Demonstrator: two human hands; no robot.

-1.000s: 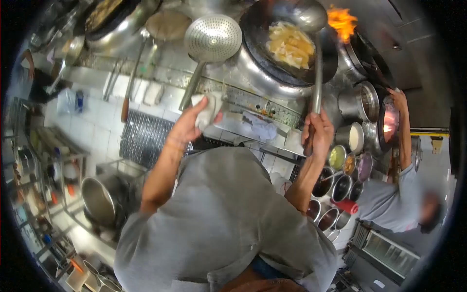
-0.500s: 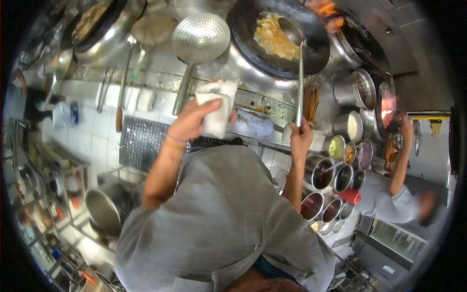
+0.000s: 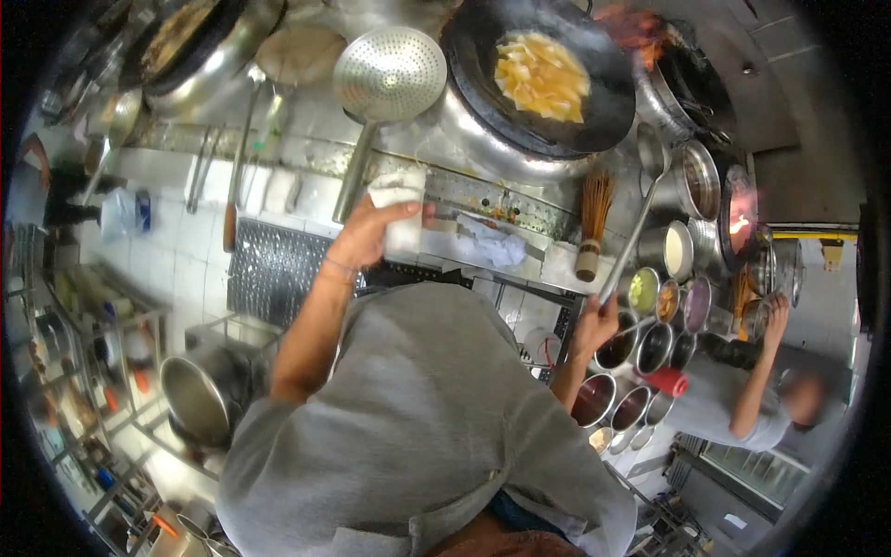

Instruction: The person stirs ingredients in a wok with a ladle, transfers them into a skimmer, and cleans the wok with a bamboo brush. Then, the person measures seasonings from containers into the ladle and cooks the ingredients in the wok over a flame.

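My left hand is closed around a folded white cloth, just below the handle of a perforated strainer. In my right hand is the handle of a long metal ladle, whose bowl lies near a metal pot at the right of the stove. Pale yellow pieces of food lie in a black wok on the burner. A bamboo brush stands between the wok and my right hand.
Containers of ingredients and sauces stand at the right, with a red-capped bottle among them. Flames rise behind the wok. A co-worker's arm is at the far right. A large pot stands at the lower left.
My right hand has moved down and right, and the ladle has left the wok, swinging right. The cloth in my left hand looks more compact. The co-worker's hand has lowered.
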